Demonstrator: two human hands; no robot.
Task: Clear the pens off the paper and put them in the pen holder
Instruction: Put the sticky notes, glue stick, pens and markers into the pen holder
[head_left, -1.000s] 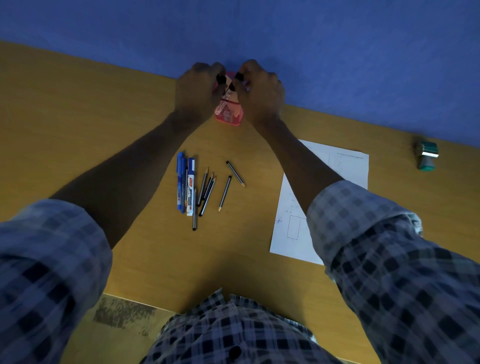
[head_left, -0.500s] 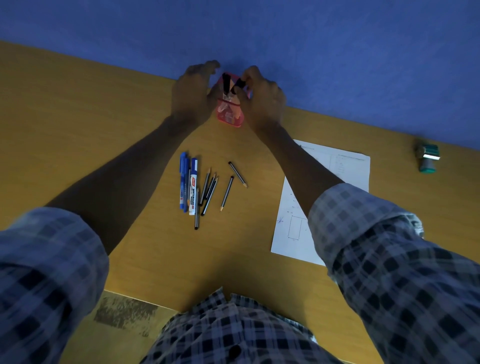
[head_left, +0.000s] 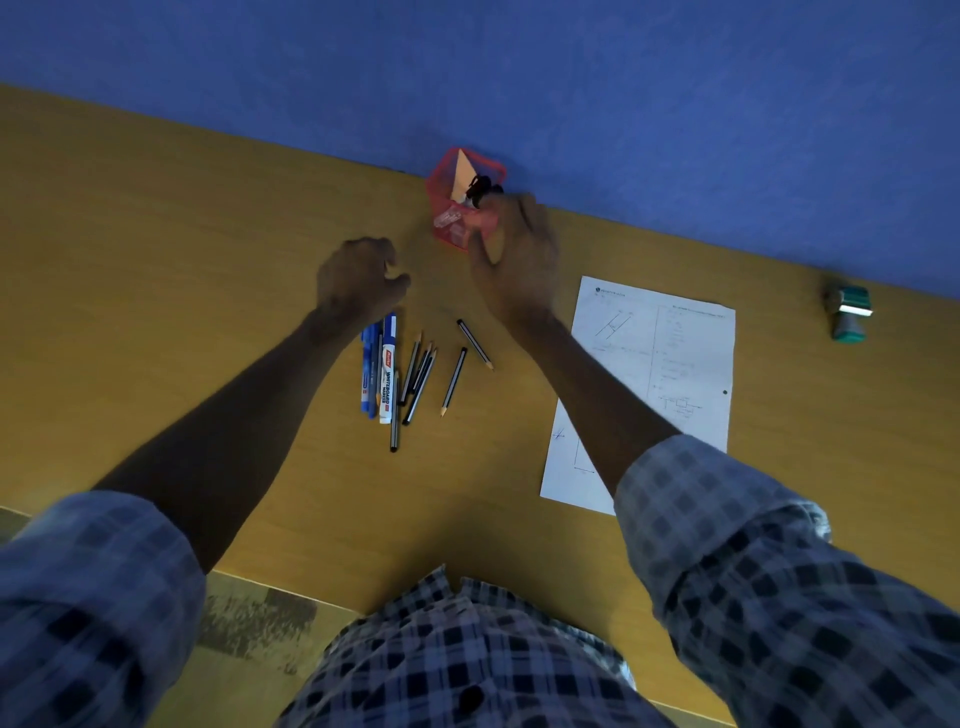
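Observation:
A red mesh pen holder (head_left: 447, 192) stands at the back of the desk against the blue wall, with dark pen tops (head_left: 480, 187) sticking out of it. My right hand (head_left: 514, 260) is just in front of the holder, fingers spread and empty. My left hand (head_left: 358, 278) hovers over the top of a pile of blue pens and a whiteboard marker (head_left: 387, 369), loosely curled and holding nothing. Several pencils (head_left: 421, 376) lie beside the marker. The white paper (head_left: 670, 364) lies to the right, partly under my right forearm, with no pens on it.
A green and grey stamp (head_left: 848, 314) sits near the wall at the far right. The wooden desk (head_left: 156, 260) stretches left. Its front edge runs near my checked shirt.
Both hands have let go of the pens at the holder and drawn back toward me. The left hand has dropped down to the pen pile; the right is just leaving the holder.

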